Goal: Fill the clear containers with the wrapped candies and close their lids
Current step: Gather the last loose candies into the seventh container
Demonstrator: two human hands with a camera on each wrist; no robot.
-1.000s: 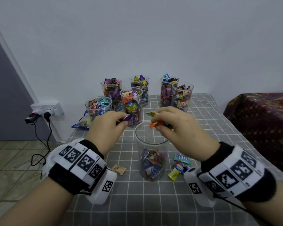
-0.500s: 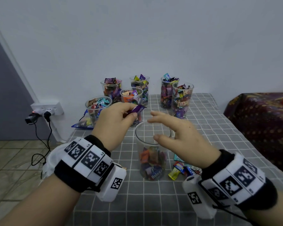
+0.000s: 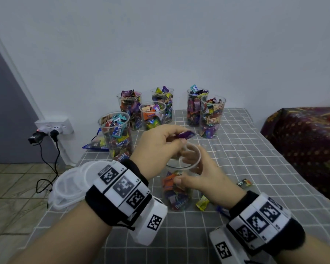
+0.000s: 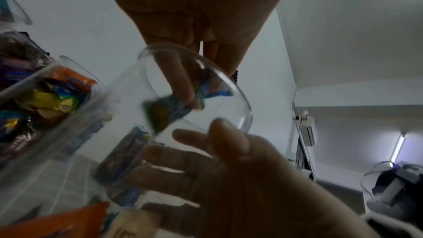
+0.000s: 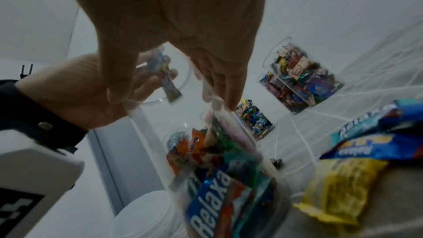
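Your left hand [image 3: 158, 143] pinches a purple wrapped candy [image 3: 185, 134], long axis lying roughly 8-to-2 o'clock, directly above the mouth of the clear plastic container [image 3: 179, 180], which stands part-filled on the grey checked surface [image 3: 246, 168]. Your right hand [image 3: 204, 176] wraps the container's wall at 3 o'clock, steadying it. Judgement: the release calls for a straight drop.

The left hand [image 3: 156, 147], pinching a purple candy [image 3: 185, 134], has swung from the cup's 10 o'clock to over its rim. The right hand [image 3: 204, 178], a second ago dropping an orange candy, now wraps the partly filled cup [image 3: 177, 189] at 3 o'clock, empty.
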